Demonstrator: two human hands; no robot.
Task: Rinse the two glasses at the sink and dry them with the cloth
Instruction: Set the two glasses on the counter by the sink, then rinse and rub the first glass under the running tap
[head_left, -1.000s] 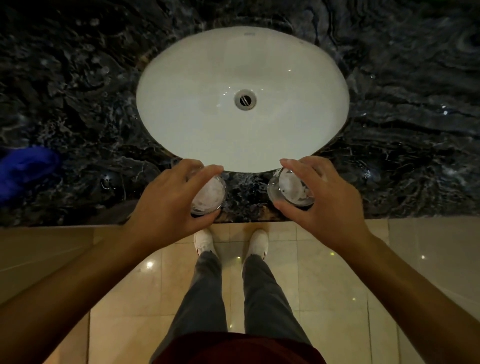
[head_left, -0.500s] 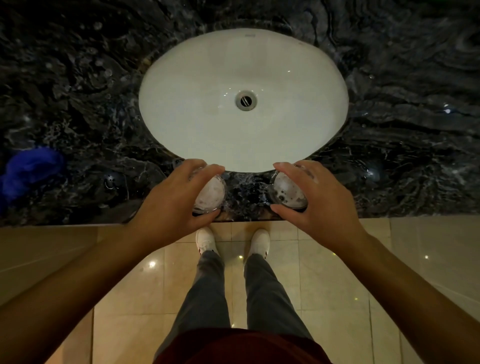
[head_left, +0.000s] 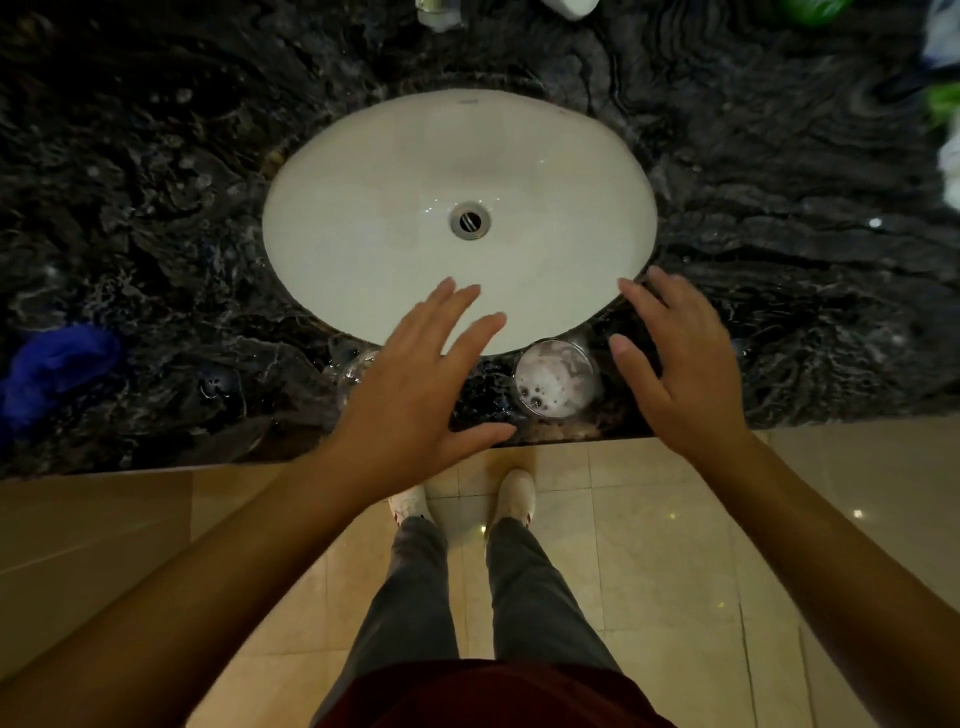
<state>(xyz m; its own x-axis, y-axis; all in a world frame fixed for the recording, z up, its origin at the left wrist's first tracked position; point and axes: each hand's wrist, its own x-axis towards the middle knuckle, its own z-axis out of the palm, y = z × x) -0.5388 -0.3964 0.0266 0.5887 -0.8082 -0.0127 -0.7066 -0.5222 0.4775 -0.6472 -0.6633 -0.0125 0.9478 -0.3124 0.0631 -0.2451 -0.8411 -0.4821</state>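
A: How do the fingers lie?

B: The left hand (head_left: 410, 395) has its fingers (head_left: 441, 306) spread straight and wide, holding nothing; their tips reach over the near rim of the white sink (head_left: 363, 208). The right hand (head_left: 680, 369) is likewise splayed, fingers (head_left: 636, 306) straight, nothing in its grasp.

A: And the two glasses?

B: Both stand on the dark marble worktop (head_left: 156, 234), at the basin's six o'clock edge. The right glass (head_left: 553, 378) sits upright between the two hands, free of both, just at nine o'clock of the right thumb (there is foam or bubbles inside it). The left glass (head_left: 353, 371) is mostly hidden under the left hand; only its clear edge shows at that hand's nine o'clock. Whether the palm touches it I cannot tell.

A: The cloth?

B: A blue cloth (head_left: 57, 364) lies crumpled on the worktop, well apart, at nine o'clock of the left hand near the picture's edge.

A: Anything further out?

B: The drain (head_left: 470, 221) at the basin's middle, and below the worktop, a tiled floor (head_left: 649, 519) with the person's white shoes (head_left: 514, 493).
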